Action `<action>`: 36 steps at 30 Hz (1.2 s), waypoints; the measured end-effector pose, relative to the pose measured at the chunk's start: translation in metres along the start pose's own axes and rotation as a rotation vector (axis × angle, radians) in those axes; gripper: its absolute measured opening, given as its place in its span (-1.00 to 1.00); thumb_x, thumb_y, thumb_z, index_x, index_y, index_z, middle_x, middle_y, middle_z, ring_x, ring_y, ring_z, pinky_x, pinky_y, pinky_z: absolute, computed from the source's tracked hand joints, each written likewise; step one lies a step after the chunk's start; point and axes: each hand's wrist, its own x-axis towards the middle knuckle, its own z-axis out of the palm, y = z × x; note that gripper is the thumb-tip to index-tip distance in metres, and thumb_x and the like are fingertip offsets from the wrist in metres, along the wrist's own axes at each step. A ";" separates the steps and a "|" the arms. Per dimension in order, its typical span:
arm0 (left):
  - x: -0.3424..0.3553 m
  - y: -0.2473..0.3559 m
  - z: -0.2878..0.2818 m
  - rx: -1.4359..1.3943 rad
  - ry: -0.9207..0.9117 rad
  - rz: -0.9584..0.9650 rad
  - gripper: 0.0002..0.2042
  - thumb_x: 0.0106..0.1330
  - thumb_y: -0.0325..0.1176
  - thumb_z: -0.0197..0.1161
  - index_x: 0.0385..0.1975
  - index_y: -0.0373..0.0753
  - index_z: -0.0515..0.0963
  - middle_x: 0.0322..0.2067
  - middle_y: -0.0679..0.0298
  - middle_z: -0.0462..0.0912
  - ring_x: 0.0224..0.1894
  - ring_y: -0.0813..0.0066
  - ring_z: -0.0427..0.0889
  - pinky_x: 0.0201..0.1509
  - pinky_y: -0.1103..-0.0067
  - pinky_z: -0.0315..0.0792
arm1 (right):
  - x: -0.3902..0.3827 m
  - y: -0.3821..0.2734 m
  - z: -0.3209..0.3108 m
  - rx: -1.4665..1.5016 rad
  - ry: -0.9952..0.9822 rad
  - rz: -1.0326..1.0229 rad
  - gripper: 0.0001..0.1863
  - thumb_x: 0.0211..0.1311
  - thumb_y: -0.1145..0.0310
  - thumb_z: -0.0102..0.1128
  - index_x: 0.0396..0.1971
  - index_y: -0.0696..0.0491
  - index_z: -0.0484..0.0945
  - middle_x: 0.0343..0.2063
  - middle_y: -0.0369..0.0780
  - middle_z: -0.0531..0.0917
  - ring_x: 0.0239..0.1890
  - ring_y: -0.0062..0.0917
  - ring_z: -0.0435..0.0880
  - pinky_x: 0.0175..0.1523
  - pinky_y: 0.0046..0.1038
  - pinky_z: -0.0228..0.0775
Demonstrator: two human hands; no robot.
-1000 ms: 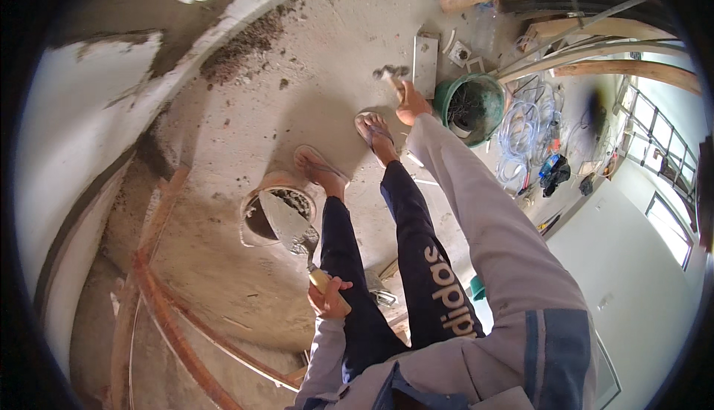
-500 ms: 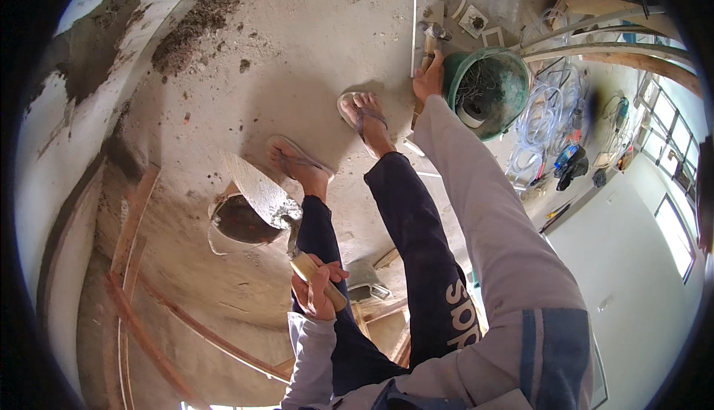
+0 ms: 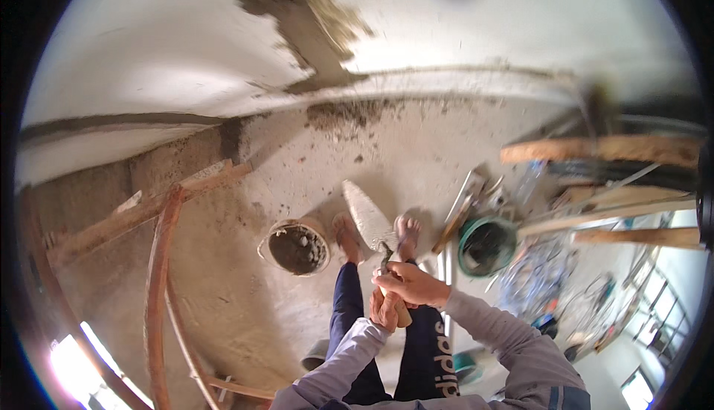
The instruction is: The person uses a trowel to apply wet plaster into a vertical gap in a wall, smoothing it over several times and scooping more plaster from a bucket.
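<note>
Both my hands are on a pointing trowel (image 3: pixel 368 213): my left hand (image 3: pixel 383 307) closed round its pale handle, my right hand (image 3: pixel 409 285) gripping higher, by the metal neck. The blade points away from me above the floor, crusted with grey material. Left of my feet stands a pale bucket (image 3: pixel 297 223) with wet grey mix inside. To the right is a green bucket (image 3: pixel 465 250) with dark contents. Beside it on the floor lie a wooden-handled tool (image 3: pixel 450 235) and a long metal piece (image 3: pixel 465 187); the tool's head is hard to make out.
A white wall (image 3: pixel 461 23) with a grey mortar patch runs across the top. Timber battens (image 3: pixel 162 261) lie at the left; more boards (image 3: pixel 595 150), coiled clear hoses (image 3: pixel 528 276) and windows are at the right. Dark debris (image 3: pixel 342 116) lies along the wall's foot.
My right hand has left the wooden-handled tool by the green bucket and come over to the trowel, joining my left. My view has tilted up toward the wall.
</note>
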 end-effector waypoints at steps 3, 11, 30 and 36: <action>-0.017 0.015 0.020 0.305 0.002 0.335 -0.58 0.45 -0.10 -0.14 0.01 -0.36 0.40 -0.19 0.04 0.57 -0.06 0.14 0.55 0.04 0.38 0.38 | -0.023 -0.026 0.012 -0.174 0.223 -0.337 -0.66 0.37 0.13 -0.01 -0.31 0.17 0.39 -0.42 -0.13 0.57 -0.36 -0.54 0.53 -0.24 -0.42 0.36; -0.061 0.059 -0.044 0.572 -0.185 0.228 -0.73 0.29 -0.22 0.20 -0.11 -0.23 0.54 -0.14 0.13 0.65 -0.05 0.28 0.62 0.06 0.44 0.44 | -0.042 -0.259 -0.061 -0.959 0.435 -0.343 -0.51 0.30 -0.04 0.02 -0.50 0.15 0.35 -0.80 -0.19 0.34 -0.73 -0.46 0.32 -0.57 -0.33 0.19; -0.203 -0.057 -0.126 0.089 0.449 -0.238 -0.65 0.28 -0.13 0.14 -0.09 -0.26 0.53 -0.29 0.20 0.68 -0.28 0.42 0.69 -0.34 0.56 0.47 | -0.128 -0.427 -0.096 -0.672 0.614 -0.278 -0.60 0.26 0.13 0.12 -0.60 0.15 0.38 -0.74 -0.29 0.40 -0.71 -0.62 0.36 -0.60 -0.46 0.17; -0.209 -0.047 -0.082 -0.066 0.535 -0.169 -0.63 0.30 -0.11 0.16 -0.06 -0.25 0.51 -0.27 0.21 0.67 -0.32 0.42 0.68 -0.42 0.59 0.43 | -0.136 -0.391 -0.109 -1.127 0.624 -0.630 -0.69 0.30 0.19 0.07 -0.48 0.13 0.39 -0.77 -0.17 0.42 -0.76 -0.48 0.41 -0.62 -0.40 0.27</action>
